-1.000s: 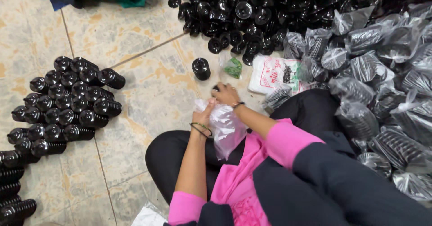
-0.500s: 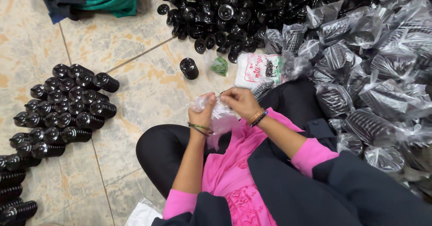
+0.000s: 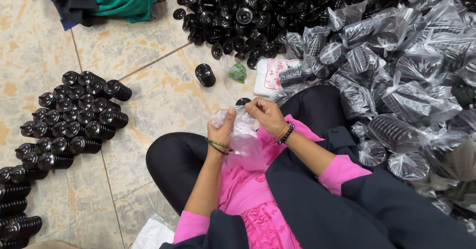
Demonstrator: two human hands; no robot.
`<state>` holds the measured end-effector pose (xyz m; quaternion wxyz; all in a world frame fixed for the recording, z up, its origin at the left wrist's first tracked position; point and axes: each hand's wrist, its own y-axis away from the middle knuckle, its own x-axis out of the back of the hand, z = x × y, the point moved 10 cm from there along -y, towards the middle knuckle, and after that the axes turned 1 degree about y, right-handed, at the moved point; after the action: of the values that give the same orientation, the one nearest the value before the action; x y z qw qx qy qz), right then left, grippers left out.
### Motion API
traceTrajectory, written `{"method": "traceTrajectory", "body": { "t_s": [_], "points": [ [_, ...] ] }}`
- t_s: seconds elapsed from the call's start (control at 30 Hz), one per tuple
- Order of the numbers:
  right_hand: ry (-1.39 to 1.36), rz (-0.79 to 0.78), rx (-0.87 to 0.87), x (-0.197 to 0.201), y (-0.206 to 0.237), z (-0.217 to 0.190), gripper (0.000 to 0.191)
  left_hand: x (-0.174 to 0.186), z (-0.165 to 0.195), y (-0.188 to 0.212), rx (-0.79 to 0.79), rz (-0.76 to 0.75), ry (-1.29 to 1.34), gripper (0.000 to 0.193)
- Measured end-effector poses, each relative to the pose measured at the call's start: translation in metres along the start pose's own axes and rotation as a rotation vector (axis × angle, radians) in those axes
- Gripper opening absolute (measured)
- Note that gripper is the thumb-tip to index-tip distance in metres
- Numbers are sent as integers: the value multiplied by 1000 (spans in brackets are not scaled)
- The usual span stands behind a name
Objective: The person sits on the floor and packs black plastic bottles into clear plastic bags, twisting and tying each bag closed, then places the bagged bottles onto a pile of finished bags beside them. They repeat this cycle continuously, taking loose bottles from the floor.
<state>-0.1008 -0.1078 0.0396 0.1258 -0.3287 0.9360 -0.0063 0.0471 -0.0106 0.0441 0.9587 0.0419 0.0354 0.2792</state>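
While bagged black caps [image 3: 396, 80] lie right (clear packs), both hands' fingers [image 3: 225, 122] pinch a plastic bag [image 3: 245, 140].

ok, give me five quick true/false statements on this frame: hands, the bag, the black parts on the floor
1. Both hands, left hand and right hand, grip one clear plastic bag. True.
2. The bag is held over the person's lap. True.
3. The stacked rows of black caps lie to the person's right. False: they lie to the left, on the tiled floor.
4. The filled clear bags are piled on the person's right. True.
5. The single black cap standing apart is held in the left hand. False: it stands on the floor, clear of both hands.
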Motion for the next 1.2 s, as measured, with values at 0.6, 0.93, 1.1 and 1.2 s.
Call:
{"method": "traceTrajectory", "body": {
  "t_s": [0.6,0.93,1.1,1.2],
  "points": [
    [-328,-268,-355,7,13,48,17,-4,-27,58,723,-311,642,37],
    [82,-758,-687,0,115,48,20,31,-54,102,563,-722,-26,20],
    [306,-303,-612,38,33,94,23,17,-60,20,572,-631,160,10],
    [691,308,-240,59,-34,82,28,14,-119,-51,814,-177,31,11]
  ]
}}
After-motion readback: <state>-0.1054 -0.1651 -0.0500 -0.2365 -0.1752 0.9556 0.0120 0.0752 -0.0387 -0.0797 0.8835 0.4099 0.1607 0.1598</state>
